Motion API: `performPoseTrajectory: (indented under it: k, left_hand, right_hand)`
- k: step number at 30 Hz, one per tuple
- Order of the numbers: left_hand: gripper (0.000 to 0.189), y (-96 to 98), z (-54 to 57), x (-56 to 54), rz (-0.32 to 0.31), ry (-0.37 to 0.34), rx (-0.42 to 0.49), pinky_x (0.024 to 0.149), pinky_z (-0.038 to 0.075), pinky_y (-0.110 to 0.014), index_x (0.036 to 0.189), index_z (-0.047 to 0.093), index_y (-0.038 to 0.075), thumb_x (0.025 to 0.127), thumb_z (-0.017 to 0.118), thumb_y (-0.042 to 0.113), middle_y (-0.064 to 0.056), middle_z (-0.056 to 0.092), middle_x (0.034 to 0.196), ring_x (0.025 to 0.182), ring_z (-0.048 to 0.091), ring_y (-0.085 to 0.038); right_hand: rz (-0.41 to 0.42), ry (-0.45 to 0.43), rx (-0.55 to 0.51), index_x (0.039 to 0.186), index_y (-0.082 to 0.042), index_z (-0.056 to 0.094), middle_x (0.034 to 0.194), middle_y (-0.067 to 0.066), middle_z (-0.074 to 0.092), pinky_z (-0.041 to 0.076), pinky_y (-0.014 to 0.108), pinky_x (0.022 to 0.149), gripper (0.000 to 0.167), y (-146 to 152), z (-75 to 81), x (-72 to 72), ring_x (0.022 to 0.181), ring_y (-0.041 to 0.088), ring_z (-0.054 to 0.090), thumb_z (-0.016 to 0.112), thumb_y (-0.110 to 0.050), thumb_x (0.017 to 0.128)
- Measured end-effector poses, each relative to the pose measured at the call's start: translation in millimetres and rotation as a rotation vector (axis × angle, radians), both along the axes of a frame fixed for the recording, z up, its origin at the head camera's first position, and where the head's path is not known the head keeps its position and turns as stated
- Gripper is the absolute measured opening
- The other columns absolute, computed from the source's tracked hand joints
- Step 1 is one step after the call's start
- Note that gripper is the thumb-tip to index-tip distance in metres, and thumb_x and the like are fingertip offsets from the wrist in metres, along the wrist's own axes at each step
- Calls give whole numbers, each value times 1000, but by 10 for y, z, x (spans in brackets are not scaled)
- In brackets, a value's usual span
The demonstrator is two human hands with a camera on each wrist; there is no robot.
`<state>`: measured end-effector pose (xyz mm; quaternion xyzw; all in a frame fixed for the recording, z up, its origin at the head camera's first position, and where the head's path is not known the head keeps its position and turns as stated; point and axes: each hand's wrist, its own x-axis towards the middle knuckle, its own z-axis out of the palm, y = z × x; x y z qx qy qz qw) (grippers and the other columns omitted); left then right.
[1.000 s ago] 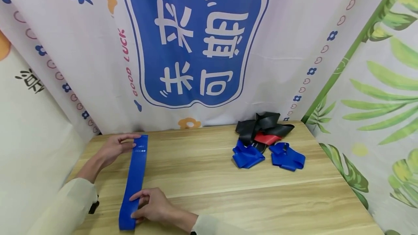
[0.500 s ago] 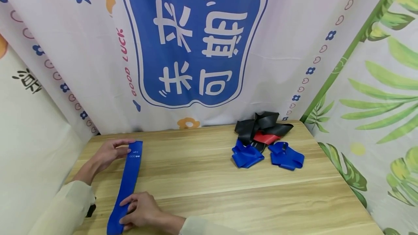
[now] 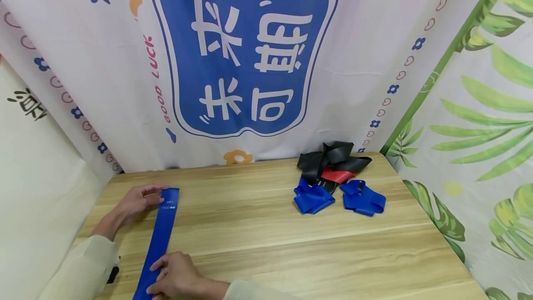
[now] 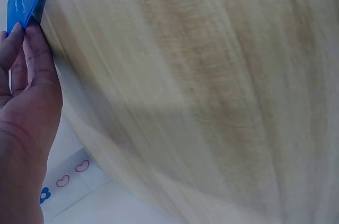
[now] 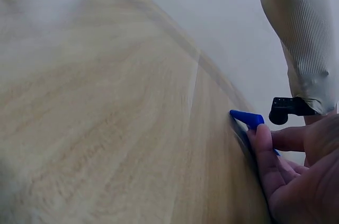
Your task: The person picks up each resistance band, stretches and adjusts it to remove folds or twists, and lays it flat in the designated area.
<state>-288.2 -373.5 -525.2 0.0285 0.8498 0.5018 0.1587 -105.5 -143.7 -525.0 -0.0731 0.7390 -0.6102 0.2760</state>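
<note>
The left hand (image 3: 139,200) was clamped at the fingertips on the far end of a blue resistance band (image 3: 162,228), thumb on one side of the strip and fingers on the other, as the left wrist view showed. The word "Light" and a row of small dots were printed on the band right beside those fingertips. From there the strip ran towards the right hand (image 3: 176,274), whose thumb and fingers pinched its edge nearer the body. Past the right fingers the band passed out of the head view at the bottom; in the right wrist view a blue fold of it stood just at the fingertips.

Under both sets of fingers lay a wood-grain tabletop (image 3: 258,230). Well apart from the right fingers, beyond them and to their right, rested a heap of black bands (image 3: 336,154) with a red band (image 3: 336,175) among them. On the near side of that heap, towards the fingers, were a crumpled blue band (image 3: 313,199) and, to its right, a folded blue band (image 3: 364,199). Behind the tabletop, beyond the left fingertips, hung a white printed cloth (image 3: 354,59) bearing a large blue panel.
</note>
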Motion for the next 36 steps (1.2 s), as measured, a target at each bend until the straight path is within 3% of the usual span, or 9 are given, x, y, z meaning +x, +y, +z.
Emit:
performPoseTrajectory:
  k: [8,15,24,31,33,36]
  left_hand:
    - [47,57,39,2,-27,46,-52,87,61,-27,147,59,-3,102,70,6,-31,59,145,121,68,-26]
    - [44,100,76,11,-33,71,-88,86,61,-25,143,62,-4,100,71,3,-31,58,146,118,70,-29]
    - [46,89,20,4,-44,114,-122,87,62,-29,142,62,-5,98,74,1,-31,62,140,122,67,-40]
    - [47,75,-15,-2,-27,170,-160,85,58,-21,142,62,-3,97,75,4,-28,65,139,124,65,-42]
    - [48,79,-10,-5,-23,188,-187,90,59,-25,143,62,-3,98,76,6,-27,65,140,127,63,-43]
    - [47,101,1,-6,11,198,-225,101,57,-42,143,63,1,99,75,9,-24,65,141,131,60,-44]
  right_hand:
    - [39,-49,-33,96,-19,73,62,1,71,57,22,50,27,35,-3,-11,60,21,76,84,4,87]
    - [20,-137,-62,97,-20,73,64,4,72,55,20,49,30,72,10,9,68,27,78,83,6,86]
    - [7,-300,-118,100,-22,76,72,9,75,55,19,50,32,124,13,-10,69,19,76,81,8,88]
    - [43,-341,-75,102,-28,78,74,6,75,47,15,45,33,157,42,-32,64,10,71,81,3,90]
    - [47,-341,-90,103,-28,78,75,6,75,49,15,46,36,166,43,-35,64,10,71,80,5,90]
    - [55,-354,-108,105,-29,78,75,7,75,50,15,46,38,201,49,-48,64,10,71,79,6,90]
